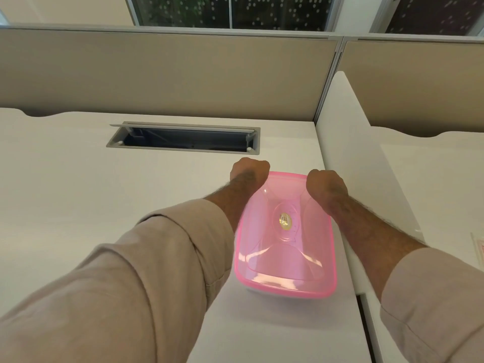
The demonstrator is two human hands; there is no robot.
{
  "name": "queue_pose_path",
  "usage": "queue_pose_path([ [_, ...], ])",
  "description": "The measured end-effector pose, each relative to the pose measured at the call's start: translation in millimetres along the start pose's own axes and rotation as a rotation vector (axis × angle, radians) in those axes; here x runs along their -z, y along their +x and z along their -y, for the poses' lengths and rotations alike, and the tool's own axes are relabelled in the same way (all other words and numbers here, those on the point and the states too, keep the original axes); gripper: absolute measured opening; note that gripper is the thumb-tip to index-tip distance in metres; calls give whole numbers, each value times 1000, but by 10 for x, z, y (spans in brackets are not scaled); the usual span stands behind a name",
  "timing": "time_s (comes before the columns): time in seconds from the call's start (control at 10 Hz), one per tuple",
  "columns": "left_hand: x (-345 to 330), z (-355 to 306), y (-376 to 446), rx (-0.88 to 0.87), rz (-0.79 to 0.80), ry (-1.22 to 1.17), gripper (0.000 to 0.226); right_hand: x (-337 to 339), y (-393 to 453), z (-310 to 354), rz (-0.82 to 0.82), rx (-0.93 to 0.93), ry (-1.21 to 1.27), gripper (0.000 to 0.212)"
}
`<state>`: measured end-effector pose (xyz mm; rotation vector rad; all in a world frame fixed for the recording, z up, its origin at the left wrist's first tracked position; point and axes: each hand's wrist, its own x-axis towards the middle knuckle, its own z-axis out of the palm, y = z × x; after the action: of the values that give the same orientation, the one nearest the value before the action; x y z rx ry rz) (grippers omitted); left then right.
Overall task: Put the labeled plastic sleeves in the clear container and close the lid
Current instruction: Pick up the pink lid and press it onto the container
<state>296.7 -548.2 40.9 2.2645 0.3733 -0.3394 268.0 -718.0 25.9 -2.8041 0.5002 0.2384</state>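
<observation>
A clear container with a translucent pink lid sits on the white desk at its right side. A small gold oval sticker shows on the lid's middle. My left hand curls over the lid's far left corner. My right hand curls over its far right corner. On both hands the fingers bend down out of sight behind the lid's far edge. The lid lies flat over the container. What is inside I cannot see through the pink lid.
An open grey cable hatch is set in the desk just beyond the hands. A white divider panel stands right of the container. Beige partition walls close off the back. Something pink-edged peeks in at the right border.
</observation>
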Motion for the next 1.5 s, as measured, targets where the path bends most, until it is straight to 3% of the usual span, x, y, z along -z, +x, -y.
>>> queue_pose_path([
  [0.1,32,37,-34,-43,-48,-167,27,-19,23,-20,12,89,-47,19],
  [0.2,49,88,-177,-236,-255,-27,29,-47,53,-34,-3,99,-59,20],
  [0.3,23,209,-425,-408,-314,93,22,-66,90,-43,-1,86,-50,24],
  [0.4,-7,437,-717,-434,-222,132,41,-80,94,-43,10,64,-32,29],
  [0.5,-10,656,-1005,-286,-187,164,59,-90,97,-51,20,37,21,35],
  [0.7,-51,974,-1369,-5,-167,25,58,-44,56,-39,14,7,99,38],
  [0.9,-67,990,-1336,9,-168,-48,58,20,-38,1,33,-20,102,38],
  [1.0,-65,1000,-1318,31,-164,-49,60,131,-232,105,-45,-220,368,42],
  [1.1,-73,999,-1292,40,-146,-37,59,111,-441,113,-224,-225,382,50],
  [1.3,-81,977,-1281,68,-123,-24,65,-61,-1176,-37,-262,-172,369,53],
  [1.5,-95,975,-1274,75,-122,-13,60,-338,-1847,-277,-304,-175,529,49],
])
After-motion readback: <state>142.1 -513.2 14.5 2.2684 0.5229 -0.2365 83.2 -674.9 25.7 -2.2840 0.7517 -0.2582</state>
